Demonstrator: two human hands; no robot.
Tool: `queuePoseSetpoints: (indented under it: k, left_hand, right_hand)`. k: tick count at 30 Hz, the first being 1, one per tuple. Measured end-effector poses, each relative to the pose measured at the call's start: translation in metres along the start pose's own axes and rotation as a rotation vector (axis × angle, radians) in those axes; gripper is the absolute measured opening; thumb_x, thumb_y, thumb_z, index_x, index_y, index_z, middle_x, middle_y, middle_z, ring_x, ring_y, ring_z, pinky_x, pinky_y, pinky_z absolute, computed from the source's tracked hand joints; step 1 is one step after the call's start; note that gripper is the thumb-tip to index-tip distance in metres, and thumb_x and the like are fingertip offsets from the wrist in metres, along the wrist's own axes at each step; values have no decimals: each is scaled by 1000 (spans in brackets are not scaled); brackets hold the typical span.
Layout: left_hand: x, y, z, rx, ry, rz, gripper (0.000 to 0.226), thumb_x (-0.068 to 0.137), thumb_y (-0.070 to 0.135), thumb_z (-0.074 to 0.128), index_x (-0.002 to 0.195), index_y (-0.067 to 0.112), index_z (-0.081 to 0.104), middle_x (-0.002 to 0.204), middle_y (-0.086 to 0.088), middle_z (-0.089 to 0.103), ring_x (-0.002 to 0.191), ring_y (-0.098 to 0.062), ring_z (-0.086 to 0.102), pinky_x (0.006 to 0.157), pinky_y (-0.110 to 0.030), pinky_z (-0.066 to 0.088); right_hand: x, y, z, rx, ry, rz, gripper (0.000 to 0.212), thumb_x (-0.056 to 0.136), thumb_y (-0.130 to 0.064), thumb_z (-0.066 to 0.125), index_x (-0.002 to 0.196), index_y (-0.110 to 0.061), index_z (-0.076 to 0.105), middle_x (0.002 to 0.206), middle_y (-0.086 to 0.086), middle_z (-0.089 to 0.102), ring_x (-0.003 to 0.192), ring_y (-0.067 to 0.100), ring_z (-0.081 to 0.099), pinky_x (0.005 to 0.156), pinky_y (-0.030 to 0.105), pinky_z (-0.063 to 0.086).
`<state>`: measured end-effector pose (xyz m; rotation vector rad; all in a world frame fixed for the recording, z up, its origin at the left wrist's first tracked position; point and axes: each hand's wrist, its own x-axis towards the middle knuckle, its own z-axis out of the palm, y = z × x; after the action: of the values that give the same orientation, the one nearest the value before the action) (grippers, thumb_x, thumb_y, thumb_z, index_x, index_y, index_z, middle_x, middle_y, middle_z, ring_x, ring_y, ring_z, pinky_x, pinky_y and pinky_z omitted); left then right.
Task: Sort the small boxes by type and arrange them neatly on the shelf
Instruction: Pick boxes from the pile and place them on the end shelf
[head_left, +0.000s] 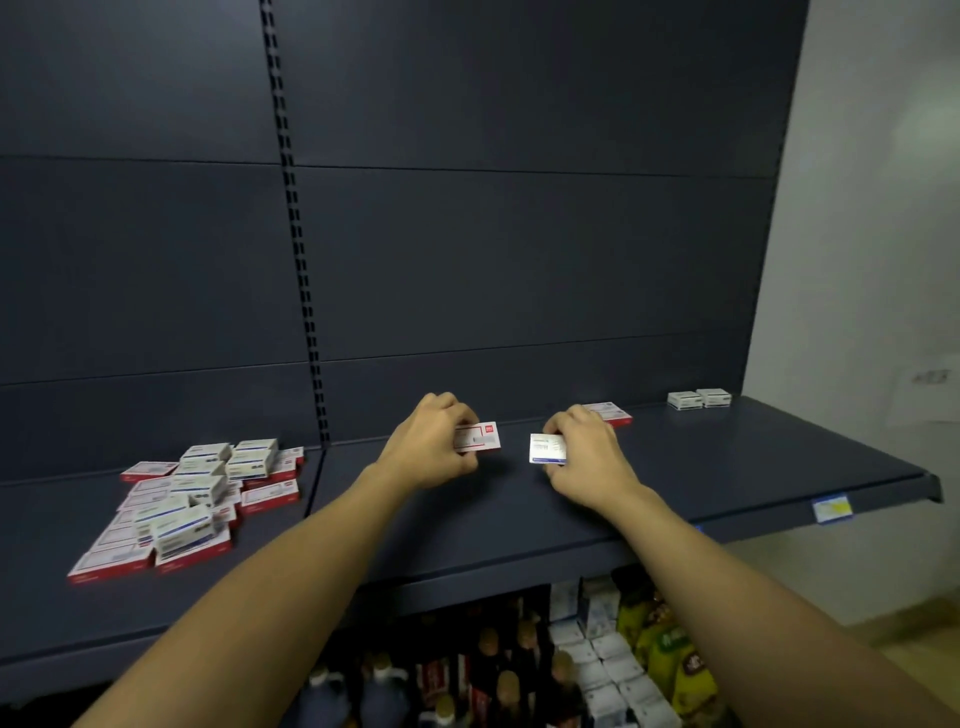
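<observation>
Jumbled heap of red and blue-white boxes (182, 499) at left of dark shelf (727, 467). Left hand (434, 441) pinching red-white box (480, 437); right hand (587, 452) gripping blue-white box (545, 449). Behind: one red box (610, 413). Far right: blue-white pair (698, 399).

We're in a shop: dark slotted shelf (675, 467), price tag (832, 508) on its edge, bottled goods (488, 670) stocked below.

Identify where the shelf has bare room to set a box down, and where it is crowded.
Bare: the shelf front, between the pile of boxes and the price tag; also between the red box and the two white boxes at the back. Crowded: the left end.
</observation>
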<state>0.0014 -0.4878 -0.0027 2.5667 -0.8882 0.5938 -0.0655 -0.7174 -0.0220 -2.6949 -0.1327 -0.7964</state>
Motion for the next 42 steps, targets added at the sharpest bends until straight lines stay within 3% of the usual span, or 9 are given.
queuePoseSetpoints:
  k: [10, 16, 38, 42]
  left_hand:
    - [55, 31, 33, -28, 3, 6, 41, 72, 32, 73, 111, 23, 65, 103, 9, 52, 100, -14, 46, 87, -40, 52]
    - [97, 36, 66, -70, 18, 6, 40, 73, 33, 73, 111, 24, 65, 101, 12, 51, 98, -12, 46, 87, -36, 51]
    - [232, 75, 136, -33, 24, -9, 43, 78, 35, 73, 118, 22, 64, 107, 11, 52, 107, -11, 46, 93, -29, 46]
    - [242, 96, 148, 5, -4, -32, 44, 81, 35, 73, 121, 22, 62, 111, 10, 52, 110, -10, 46, 93, -29, 47]
  right_hand:
    - [7, 66, -12, -29, 23, 26, 38, 76, -21, 75, 112, -18, 63, 116, 0, 55, 113, 22, 49, 93, 26, 29]
    - [32, 110, -9, -46, 33, 59, 41, 77, -21, 75, 116, -17, 63, 117, 1, 55, 110, 24, 51, 98, 33, 37]
    - [141, 239, -5, 10, 67, 20, 36, 74, -20, 75, 108, -19, 62, 109, -1, 53, 104, 20, 51, 90, 33, 47]
    - [146, 268, -7, 22, 38, -21, 38, 76, -17, 74, 112, -17, 62, 113, -1, 53, 106, 20, 49, 93, 30, 42]
